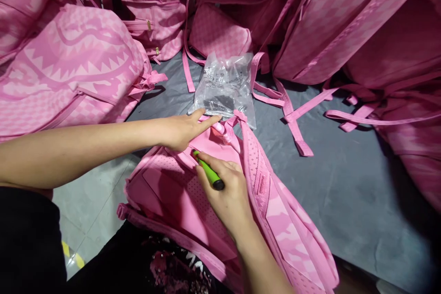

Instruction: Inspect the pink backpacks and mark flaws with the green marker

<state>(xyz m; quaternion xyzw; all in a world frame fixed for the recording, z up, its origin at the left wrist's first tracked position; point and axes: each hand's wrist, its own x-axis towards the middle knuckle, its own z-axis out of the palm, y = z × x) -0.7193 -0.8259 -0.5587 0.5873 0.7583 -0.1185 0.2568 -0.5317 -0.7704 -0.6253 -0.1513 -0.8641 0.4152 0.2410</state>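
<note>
A pink backpack lies across the near edge of the table and over my lap, its padded, perforated back panel facing me. My left hand rests flat on its top part, with thumb and forefinger stretched apart beside the gathered pink straps. In my right hand is a bright green stick-like tool with black ends. Its far tip points at the pink fabric just below my left hand; I cannot make out the tip's shape or whether it touches.
A clear plastic bag lies just beyond my left fingertips on the dark grey table cover. Pink backpacks stand along the back; one with a shark-mouth print lies at left. Loose pink straps trail on the right.
</note>
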